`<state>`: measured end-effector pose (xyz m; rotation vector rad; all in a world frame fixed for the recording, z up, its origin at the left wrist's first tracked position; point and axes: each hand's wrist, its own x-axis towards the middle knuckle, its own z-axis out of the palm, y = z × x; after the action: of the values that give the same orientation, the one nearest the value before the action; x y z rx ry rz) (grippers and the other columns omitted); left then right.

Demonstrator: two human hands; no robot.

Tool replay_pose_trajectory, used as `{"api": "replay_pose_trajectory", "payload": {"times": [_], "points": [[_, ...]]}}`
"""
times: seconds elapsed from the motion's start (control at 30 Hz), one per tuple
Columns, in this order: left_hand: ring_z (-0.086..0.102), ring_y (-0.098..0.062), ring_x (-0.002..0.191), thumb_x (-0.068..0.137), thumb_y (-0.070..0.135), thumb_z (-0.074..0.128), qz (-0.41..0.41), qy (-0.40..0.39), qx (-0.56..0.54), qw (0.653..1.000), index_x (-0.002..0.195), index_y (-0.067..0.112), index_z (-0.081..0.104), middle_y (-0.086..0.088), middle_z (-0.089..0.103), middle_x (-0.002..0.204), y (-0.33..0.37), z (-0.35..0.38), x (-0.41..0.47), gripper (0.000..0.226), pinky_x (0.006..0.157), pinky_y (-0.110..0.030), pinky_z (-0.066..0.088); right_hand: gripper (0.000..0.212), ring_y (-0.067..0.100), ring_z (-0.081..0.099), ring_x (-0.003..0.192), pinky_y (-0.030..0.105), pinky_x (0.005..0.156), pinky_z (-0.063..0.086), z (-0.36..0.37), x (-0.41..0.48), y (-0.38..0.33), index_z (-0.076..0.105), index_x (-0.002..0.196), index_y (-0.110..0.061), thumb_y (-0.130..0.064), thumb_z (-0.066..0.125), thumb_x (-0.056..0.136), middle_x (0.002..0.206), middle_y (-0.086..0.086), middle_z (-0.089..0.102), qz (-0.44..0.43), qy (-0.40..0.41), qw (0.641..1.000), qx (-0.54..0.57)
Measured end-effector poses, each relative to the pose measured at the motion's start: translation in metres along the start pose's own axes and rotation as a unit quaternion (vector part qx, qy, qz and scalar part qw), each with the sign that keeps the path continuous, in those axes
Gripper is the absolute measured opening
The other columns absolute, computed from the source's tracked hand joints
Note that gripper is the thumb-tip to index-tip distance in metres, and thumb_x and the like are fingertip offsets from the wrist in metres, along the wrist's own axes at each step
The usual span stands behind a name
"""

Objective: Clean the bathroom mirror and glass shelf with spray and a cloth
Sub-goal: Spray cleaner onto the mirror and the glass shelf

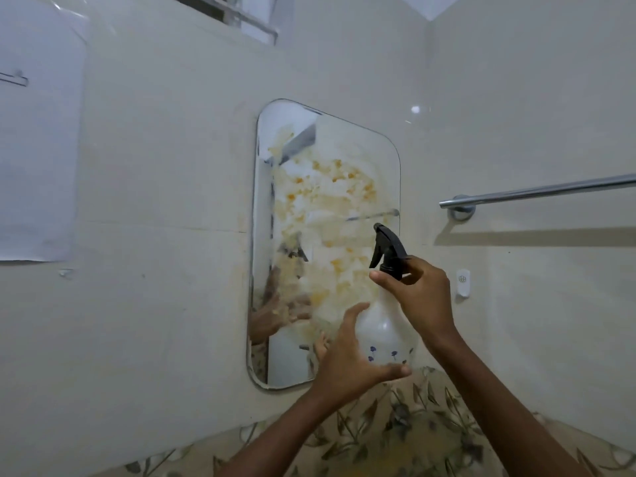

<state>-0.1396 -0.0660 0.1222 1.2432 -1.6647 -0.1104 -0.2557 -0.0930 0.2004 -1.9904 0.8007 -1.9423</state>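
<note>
A rounded rectangular mirror [327,187] hangs on the pale tiled wall, smeared with yellow-orange and whitish stains over most of its glass. In front of its lower right part I hold a white spray bottle [382,328] with a black trigger head and small blue flower prints. My left hand [351,356] cups the bottle's body from the left and below. My right hand [420,290] grips the neck just under the trigger head, nozzle pointing left toward the glass. No cloth or glass shelf is in view.
A chrome towel bar [537,192] juts out on the right wall. A small white wall hook [463,282] sits below it. A white sheet [38,149] covers the wall at left. A window frame [241,18] is at the top. Floral-patterned tiles [395,428] run below.
</note>
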Motion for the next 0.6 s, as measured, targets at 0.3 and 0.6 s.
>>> {"api": "replay_pose_trajectory", "payload": {"times": [0.3, 0.6], "points": [[0.037, 0.007, 0.109, 0.050, 0.074, 0.069, 0.062, 0.099, 0.141, 0.983, 0.128, 0.043, 0.029, 0.026, 0.042, 0.123, -0.015, -0.041, -0.008, 0.093, 0.108, -0.033, 0.011, 0.032, 0.018, 0.060, 0.085, 0.033, 0.076, 0.056, 0.039, 0.010, -0.033, 0.060, 0.109, -0.008, -0.016, 0.070, 0.079, 0.096, 0.007, 0.062, 0.140, -0.054, 0.945, 0.291], [0.040, -0.016, 0.133, 0.088, 0.068, 0.010, 0.176, 0.118, 0.465, 0.860, 0.143, 0.031, 0.023, 0.002, 0.045, 0.143, -0.020, -0.157, 0.041, 0.068, 0.110, -0.052, -0.004, 0.018, 0.021, 0.064, 0.070, 0.035, 0.080, 0.049, 0.038, 0.057, -0.053, 0.065, 0.068, -0.012, -0.015, 0.062, 0.085, 0.062, 0.002, 0.067, 0.134, -0.028, 0.943, 0.303]]}}
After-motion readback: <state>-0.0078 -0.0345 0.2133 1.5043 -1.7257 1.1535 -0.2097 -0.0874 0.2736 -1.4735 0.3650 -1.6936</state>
